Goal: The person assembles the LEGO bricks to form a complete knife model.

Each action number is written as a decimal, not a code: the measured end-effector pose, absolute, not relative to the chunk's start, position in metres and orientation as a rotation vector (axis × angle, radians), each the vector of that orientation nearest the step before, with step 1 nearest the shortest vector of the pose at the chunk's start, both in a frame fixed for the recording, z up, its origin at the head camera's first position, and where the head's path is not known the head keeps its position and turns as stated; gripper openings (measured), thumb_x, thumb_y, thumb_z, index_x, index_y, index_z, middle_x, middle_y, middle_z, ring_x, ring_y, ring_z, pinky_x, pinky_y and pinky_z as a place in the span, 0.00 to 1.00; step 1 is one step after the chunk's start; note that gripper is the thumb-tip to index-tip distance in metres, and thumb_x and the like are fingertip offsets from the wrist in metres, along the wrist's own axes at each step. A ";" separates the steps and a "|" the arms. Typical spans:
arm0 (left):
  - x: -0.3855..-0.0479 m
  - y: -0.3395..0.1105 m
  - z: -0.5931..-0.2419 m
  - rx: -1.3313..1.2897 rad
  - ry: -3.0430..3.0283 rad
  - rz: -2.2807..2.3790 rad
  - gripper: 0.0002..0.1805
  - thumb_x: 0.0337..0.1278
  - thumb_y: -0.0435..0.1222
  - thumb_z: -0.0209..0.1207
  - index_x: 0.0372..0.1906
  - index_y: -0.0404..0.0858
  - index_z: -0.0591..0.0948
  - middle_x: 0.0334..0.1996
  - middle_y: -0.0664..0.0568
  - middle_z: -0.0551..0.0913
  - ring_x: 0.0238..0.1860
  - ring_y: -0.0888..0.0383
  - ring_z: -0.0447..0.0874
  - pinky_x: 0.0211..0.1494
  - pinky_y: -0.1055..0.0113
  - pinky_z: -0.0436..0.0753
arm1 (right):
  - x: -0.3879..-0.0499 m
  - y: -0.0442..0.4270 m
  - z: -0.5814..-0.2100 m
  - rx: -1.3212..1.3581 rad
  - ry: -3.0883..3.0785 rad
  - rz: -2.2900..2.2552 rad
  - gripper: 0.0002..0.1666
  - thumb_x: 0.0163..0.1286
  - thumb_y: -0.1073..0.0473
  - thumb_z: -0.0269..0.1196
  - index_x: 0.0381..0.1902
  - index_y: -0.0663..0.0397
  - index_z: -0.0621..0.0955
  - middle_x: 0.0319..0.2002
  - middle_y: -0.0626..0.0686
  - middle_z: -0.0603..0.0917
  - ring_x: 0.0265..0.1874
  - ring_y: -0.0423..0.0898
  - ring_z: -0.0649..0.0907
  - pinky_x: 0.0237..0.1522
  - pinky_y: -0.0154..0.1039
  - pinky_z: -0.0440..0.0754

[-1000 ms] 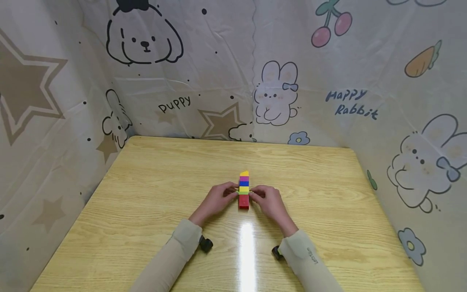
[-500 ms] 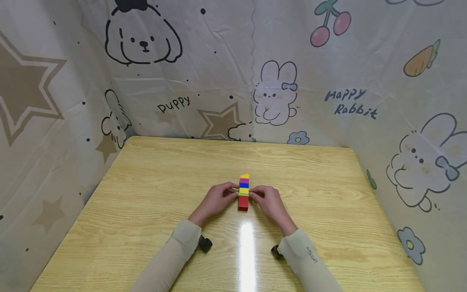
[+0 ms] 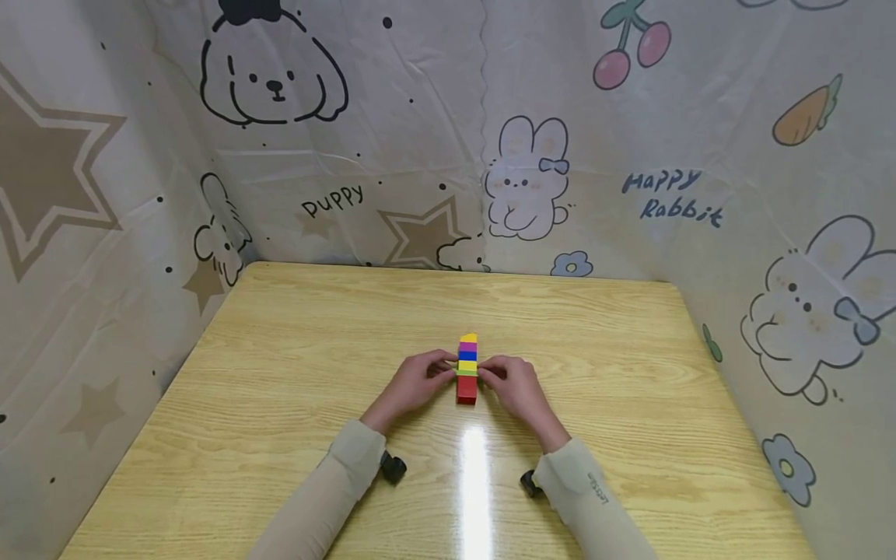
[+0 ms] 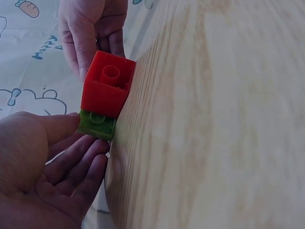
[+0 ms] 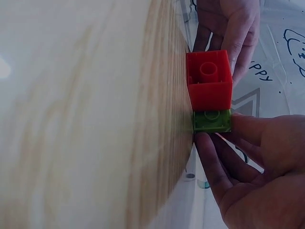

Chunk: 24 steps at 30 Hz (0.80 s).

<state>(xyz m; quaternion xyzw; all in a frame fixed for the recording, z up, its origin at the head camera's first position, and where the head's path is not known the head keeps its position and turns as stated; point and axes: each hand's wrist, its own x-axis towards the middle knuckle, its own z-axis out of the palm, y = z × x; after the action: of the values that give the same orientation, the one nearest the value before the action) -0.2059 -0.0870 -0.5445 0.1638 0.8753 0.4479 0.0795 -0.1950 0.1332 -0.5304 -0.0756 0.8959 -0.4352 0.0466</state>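
A row of joined toy building bricks lies at the table's middle, pointing away from the person. Nearest is a red brick [image 3: 467, 390], its hollow underside facing the wrist cameras. Behind it come a flat green brick [image 5: 212, 125], a yellow brick [image 3: 467, 365], a blue brick [image 3: 467, 356], a magenta brick [image 3: 467, 347] and a slanted yellow-orange brick [image 3: 468, 338]. The left hand [image 3: 420, 376] pinches one end of the green brick with thumb and fingers. At the other end, the right hand [image 3: 512, 381] pinches the same green brick. Fingertips behind it are partly hidden.
The wood-grain table [image 3: 315, 311] carries a bright light reflection in front of the bricks. A printed cloth [image 3: 413, 140] stands at the back and on both sides. Each wrist wears a small black camera, such as the left camera [image 3: 393, 469].
The far end of the brick row has dropped slightly, and the red brick has shifted a little toward the person. Both hands stay nearly where they were.
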 end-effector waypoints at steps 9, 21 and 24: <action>-0.205 -0.095 -0.544 0.468 2.620 1.324 0.17 0.75 0.41 0.60 0.63 0.44 0.82 0.52 0.52 0.89 0.53 0.56 0.87 0.62 0.56 0.85 | -0.193 0.136 -0.528 -0.237 2.685 -1.317 0.11 0.76 0.57 0.65 0.51 0.52 0.89 0.47 0.51 0.90 0.42 0.44 0.87 0.47 0.44 0.88; -0.200 -0.175 -0.524 0.613 2.972 0.789 0.27 0.77 0.49 0.57 0.73 0.46 0.75 0.69 0.46 0.79 0.69 0.42 0.76 0.71 0.40 0.75 | -0.191 0.186 -0.514 -0.399 2.766 -1.077 0.21 0.79 0.55 0.62 0.65 0.56 0.81 0.60 0.57 0.85 0.58 0.56 0.83 0.61 0.55 0.83; -0.199 -0.206 -0.521 0.651 3.051 0.594 0.29 0.77 0.50 0.55 0.76 0.45 0.71 0.73 0.45 0.75 0.71 0.40 0.73 0.71 0.36 0.73 | -0.191 0.206 -0.505 -0.448 2.815 -0.994 0.26 0.79 0.56 0.61 0.70 0.58 0.76 0.66 0.62 0.80 0.66 0.63 0.78 0.67 0.62 0.77</action>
<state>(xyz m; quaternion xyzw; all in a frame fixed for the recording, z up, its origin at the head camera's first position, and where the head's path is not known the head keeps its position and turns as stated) -0.1993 -0.2064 -0.5211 0.2050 0.9606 0.1871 -0.0171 -0.1910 0.2064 -0.5046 -0.1481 0.9308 -0.3286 0.0615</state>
